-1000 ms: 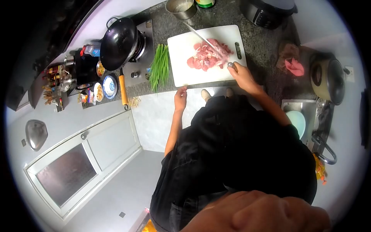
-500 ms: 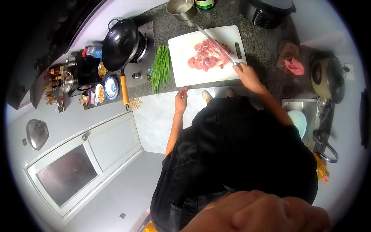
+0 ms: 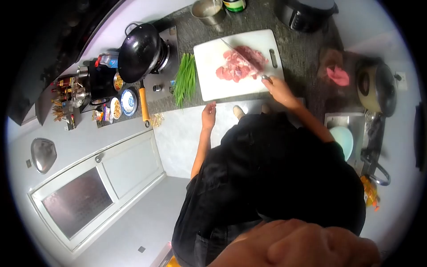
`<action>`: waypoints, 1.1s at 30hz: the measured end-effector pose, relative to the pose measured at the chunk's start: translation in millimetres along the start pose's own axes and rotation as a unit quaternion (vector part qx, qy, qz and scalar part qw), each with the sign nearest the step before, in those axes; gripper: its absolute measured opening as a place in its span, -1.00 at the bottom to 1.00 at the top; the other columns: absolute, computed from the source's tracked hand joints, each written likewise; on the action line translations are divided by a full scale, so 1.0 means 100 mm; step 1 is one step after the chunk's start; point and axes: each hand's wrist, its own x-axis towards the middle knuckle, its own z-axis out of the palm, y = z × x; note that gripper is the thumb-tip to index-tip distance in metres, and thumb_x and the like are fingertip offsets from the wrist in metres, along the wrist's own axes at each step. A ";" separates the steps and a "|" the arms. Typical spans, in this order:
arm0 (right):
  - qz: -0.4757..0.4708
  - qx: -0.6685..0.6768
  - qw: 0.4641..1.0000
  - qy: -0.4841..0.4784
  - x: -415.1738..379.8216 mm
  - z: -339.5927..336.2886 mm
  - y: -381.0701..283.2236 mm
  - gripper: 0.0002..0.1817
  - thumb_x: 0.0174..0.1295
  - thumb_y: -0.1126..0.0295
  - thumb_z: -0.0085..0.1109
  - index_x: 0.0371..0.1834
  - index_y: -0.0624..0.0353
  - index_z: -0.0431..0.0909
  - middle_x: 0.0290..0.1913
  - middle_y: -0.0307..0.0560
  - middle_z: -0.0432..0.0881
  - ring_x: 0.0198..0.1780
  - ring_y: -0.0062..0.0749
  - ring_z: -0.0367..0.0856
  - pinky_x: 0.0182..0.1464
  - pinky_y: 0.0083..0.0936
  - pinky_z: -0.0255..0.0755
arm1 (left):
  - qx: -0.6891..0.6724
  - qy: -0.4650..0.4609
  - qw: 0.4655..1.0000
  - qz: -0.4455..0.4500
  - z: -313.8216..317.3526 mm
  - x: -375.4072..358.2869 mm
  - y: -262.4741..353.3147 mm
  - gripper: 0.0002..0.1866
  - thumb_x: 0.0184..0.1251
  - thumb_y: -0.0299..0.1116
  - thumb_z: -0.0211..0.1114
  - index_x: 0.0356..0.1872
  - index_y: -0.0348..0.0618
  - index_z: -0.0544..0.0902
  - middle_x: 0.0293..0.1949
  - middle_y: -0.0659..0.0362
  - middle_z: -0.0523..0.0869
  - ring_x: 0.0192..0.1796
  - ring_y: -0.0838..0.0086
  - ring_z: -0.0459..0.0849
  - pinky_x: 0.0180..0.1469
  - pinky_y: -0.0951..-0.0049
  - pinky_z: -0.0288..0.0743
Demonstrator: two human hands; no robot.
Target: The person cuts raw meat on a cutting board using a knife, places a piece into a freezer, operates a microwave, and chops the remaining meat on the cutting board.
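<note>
Since half a second ago the long steel knife (image 3: 240, 55) has swung lower across the raw pink meat (image 3: 239, 64) on the white plastic cutting board (image 3: 209, 84). The right hand (image 3: 276, 87) is clenched around its handle at the board's five o'clock corner. The left hand (image 3: 207, 115) rests with loose fingers at the counter's edge, at six o'clock, with green chives (image 3: 184, 76) at nine.

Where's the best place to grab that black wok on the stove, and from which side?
Take the black wok by its long orange handle, which sticks out past the stove toward the counter's front edge. Come from that front side and wrap your grip around the orange part. It looks safest because it's far from the bowl and burner.
</note>
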 end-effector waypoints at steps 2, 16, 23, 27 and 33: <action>-0.006 -0.011 1.000 0.002 -0.18 -0.07 -0.26 -0.52 0.40 0.02 0.04 -0.19 0.34 0.55 -0.34 0.22 0.63 -0.27 0.09 0.61 -0.15 -0.18 0.43 | -0.017 0.004 1.000 0.010 0.03 0.02 -0.14 -0.73 0.43 -0.51 0.13 0.08 -0.28 0.64 -0.08 0.08 0.75 -0.04 0.44 0.69 0.08 0.47 0.50; -0.011 -0.021 0.999 0.049 0.22 0.01 -0.02 -0.53 0.38 0.03 0.10 -0.19 0.34 0.55 -0.35 0.22 0.64 -0.26 0.05 0.64 -0.16 -0.22 0.44 | -0.029 0.002 1.000 -0.013 0.02 0.09 -0.11 -0.72 0.43 -0.53 0.14 0.10 -0.30 0.62 -0.07 0.10 0.74 -0.01 0.47 0.68 0.10 0.49 0.51; -0.017 -0.016 0.997 0.068 0.17 0.03 0.18 -0.51 0.39 0.03 0.08 -0.25 0.38 0.55 -0.36 0.26 0.61 -0.29 0.02 0.63 -0.18 -0.23 0.43 | -0.055 -0.010 0.998 -0.017 0.04 0.05 -0.34 -0.72 0.45 -0.55 0.13 0.12 -0.35 0.59 -0.03 0.11 0.72 0.02 0.46 0.66 0.11 0.48 0.51; 0.031 -0.002 0.999 0.027 -0.13 -0.24 -0.43 -0.53 0.39 0.05 0.07 -0.19 0.37 0.57 -0.30 0.28 0.64 -0.22 0.10 0.64 -0.15 -0.21 0.45 | -0.058 -0.010 0.998 -0.012 0.06 0.07 -0.30 -0.71 0.43 -0.57 0.13 0.12 -0.32 0.60 -0.04 0.12 0.72 0.02 0.48 0.66 0.12 0.49 0.49; 0.019 -0.009 0.998 0.060 0.12 -0.20 -0.04 -0.53 0.40 0.04 0.08 -0.21 0.35 0.55 -0.35 0.22 0.63 -0.29 -0.03 0.63 -0.20 -0.24 0.42 | -0.035 -0.015 0.999 -0.011 0.08 0.14 -0.22 -0.71 0.41 -0.59 0.15 0.11 -0.31 0.61 -0.05 0.15 0.72 0.01 0.52 0.65 0.13 0.51 0.48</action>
